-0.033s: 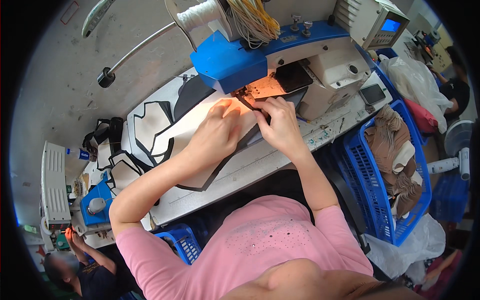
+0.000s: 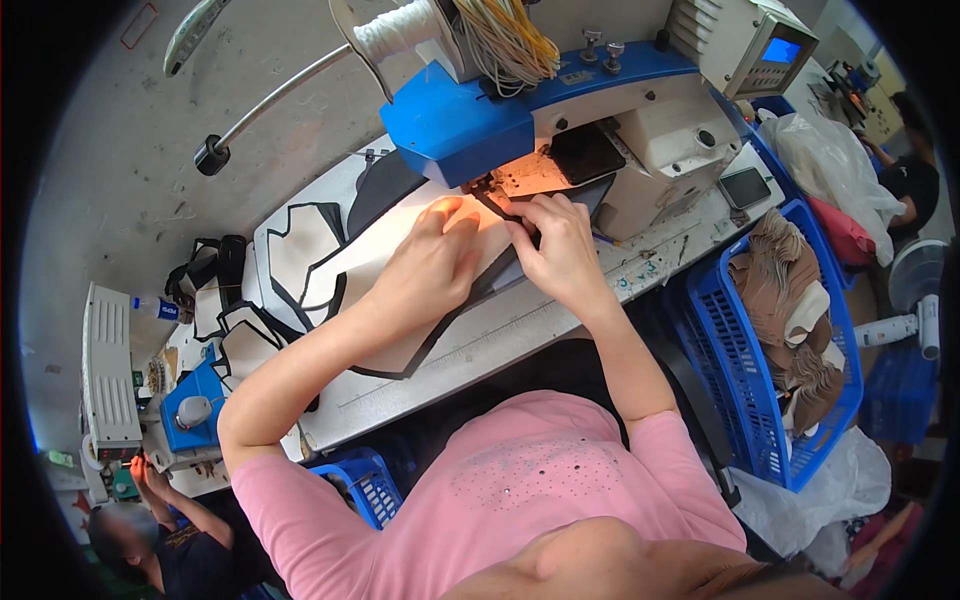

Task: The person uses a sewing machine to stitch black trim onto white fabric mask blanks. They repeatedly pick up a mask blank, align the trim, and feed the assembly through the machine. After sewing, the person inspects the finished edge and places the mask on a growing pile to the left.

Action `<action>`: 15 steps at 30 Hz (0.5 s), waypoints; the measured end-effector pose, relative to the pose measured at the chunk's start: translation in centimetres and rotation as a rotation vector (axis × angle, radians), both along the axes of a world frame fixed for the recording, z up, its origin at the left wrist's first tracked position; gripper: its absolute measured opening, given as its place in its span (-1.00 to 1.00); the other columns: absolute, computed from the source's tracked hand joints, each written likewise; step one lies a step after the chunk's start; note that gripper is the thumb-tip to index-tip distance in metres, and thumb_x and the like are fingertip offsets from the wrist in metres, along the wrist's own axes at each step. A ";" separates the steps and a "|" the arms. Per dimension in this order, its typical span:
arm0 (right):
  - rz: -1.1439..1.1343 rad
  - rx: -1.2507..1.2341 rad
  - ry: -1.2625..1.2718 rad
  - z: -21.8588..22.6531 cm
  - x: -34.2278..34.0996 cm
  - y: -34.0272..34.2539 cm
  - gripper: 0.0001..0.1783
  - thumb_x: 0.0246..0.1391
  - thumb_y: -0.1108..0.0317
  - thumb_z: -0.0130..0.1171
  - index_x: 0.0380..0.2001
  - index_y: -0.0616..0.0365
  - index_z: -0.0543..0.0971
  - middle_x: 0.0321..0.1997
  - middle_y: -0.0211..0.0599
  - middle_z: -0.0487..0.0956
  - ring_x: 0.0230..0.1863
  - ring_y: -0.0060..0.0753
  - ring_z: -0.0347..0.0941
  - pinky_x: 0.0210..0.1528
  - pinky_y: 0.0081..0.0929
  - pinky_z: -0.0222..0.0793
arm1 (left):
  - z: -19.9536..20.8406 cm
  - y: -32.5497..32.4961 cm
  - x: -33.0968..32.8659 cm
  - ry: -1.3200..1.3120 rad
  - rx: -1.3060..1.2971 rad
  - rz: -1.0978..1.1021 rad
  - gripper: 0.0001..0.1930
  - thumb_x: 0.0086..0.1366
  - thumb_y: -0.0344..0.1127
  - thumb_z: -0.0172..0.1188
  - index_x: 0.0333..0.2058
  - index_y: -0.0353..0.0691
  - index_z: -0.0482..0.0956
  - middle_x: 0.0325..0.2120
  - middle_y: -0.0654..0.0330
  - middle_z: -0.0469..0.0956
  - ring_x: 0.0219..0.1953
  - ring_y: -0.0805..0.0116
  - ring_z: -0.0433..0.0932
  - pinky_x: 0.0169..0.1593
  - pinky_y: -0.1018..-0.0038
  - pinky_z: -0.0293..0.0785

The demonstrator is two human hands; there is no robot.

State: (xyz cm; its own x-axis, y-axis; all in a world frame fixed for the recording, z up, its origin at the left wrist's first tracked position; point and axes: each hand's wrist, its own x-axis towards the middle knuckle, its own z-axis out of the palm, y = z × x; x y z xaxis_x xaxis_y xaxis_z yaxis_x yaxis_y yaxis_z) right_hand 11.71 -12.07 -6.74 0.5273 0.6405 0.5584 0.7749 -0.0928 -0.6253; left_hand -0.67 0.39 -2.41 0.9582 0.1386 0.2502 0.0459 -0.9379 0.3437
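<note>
A white, black-edged panel [image 2: 378,235] of sheet material lies across the bed of a blue and white sewing-type machine [image 2: 458,125]. My left hand [image 2: 435,255] rests on this panel left of the lit working area, fingers bent and closed against it. Close to the machine's working point [image 2: 485,188], my right hand [image 2: 553,240] pinches the dark edge of the panel between thumb and fingers. The panel's dark-bordered corner points toward me below my left forearm. What lies beneath my fingertips is hidden.
More black-edged white pieces [image 2: 305,250] lie to the left. A phone [image 2: 745,188] sits at the table's right end. Beside me on the right stands a blue basket [image 2: 715,370] with stacked brown pieces. A thread spool [image 2: 400,30] is above the machine. Other people work nearby.
The panel's near corner has shifted very slightly up and left, away from me. Both hands keep nearly the same place and grip.
</note>
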 end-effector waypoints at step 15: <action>0.016 0.038 -0.020 -0.2 0.2 -0.4 -0.85 -0.14 0.42 0.17 -0.40 0.13 0.59 -0.58 -0.43 0.45 -0.44 -0.39 0.32 -0.29 -0.42 0.12 | 1.5 5.6 0.9 0.114 0.163 -0.151 -0.67 0.10 -0.36 0.12 -0.10 0.01 0.52 -0.20 0.13 0.41 -0.09 0.13 0.37 -0.15 0.30 0.40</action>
State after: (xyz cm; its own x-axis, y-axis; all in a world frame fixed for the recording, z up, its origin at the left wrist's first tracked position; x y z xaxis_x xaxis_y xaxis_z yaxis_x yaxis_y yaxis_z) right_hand 11.87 -12.43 -6.96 0.5055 0.6267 0.5931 0.7886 -0.0565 -0.6124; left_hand 0.25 5.95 -0.93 0.9883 -0.0415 0.1471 -0.0692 -0.9797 0.1880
